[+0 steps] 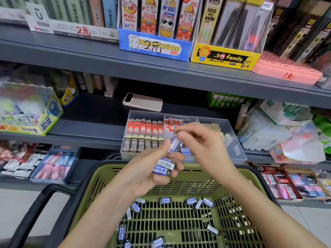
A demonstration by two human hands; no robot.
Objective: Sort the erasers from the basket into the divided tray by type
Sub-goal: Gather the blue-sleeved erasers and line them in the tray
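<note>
Your right hand (202, 144) pinches an eraser (173, 144), long axis upright; the tray (231, 140) lies just beyond those fingertips (182, 136); your left hand (148, 172) grips a stack (163, 166).

The white box (71, 30) on the upper shelf (89, 56) carries a red "2元". The blue display box (155, 49) reads "MIAOMENGDAN" and "36PCS" (a handwritten "2元" crosses it). The yellow display box (223, 58) says "family", and a pack (212, 17) inside it says "100 PCS". The pink box (286, 72) shows "1元". The glue box (44, 120) reads "POWER GLUE". The brown erasers (141, 145) in the divided tray (232, 133) are marked "2B", and the blue-sleeved eraser (163, 167) is marked "吃铅虫".
</note>
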